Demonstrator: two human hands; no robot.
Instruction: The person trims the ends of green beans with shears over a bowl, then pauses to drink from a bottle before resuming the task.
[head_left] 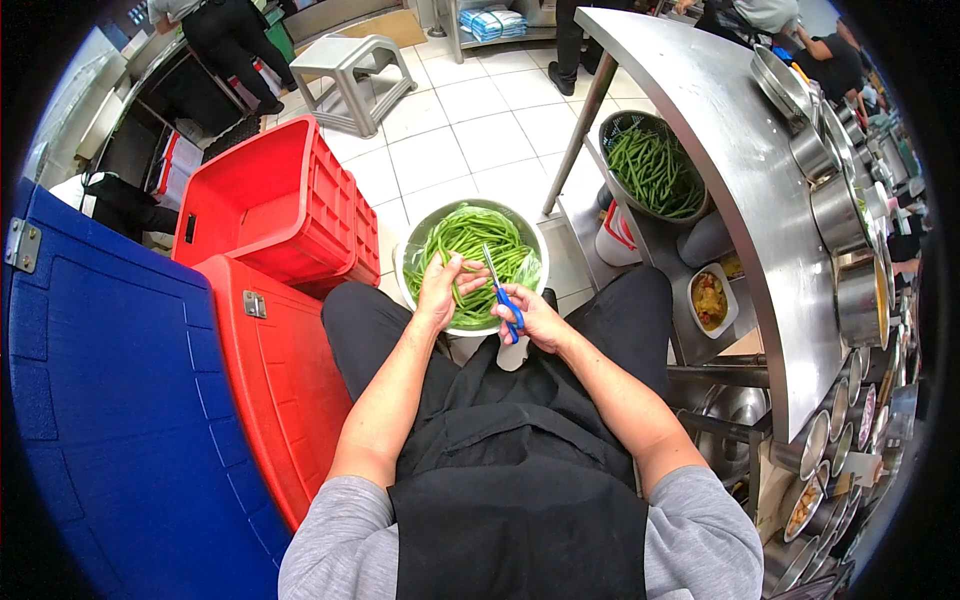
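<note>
In front of me, between my knees, is a round metal bowl [403, 262] heaped with long green beans [470, 232]. A clear plastic bag [529, 268] lies among the beans inside it. My left hand [438, 292] is over the near left part of the bowl, its fingers curled around a few green beans. My right hand [540, 322] grips a pair of scissors [515, 312] by the blue handles. The metal blades point up and away, close to the left fingertips and above the beans. Whether the blades touch a bean cannot be made out.
Red crates [250, 205], a red cooler box [275, 370] and a blue one [110, 400] stand at left. A steel table [745, 180] on the right has a basket of green beans [655, 170] on its shelf. A grey stool [350, 65] and several people are farther off.
</note>
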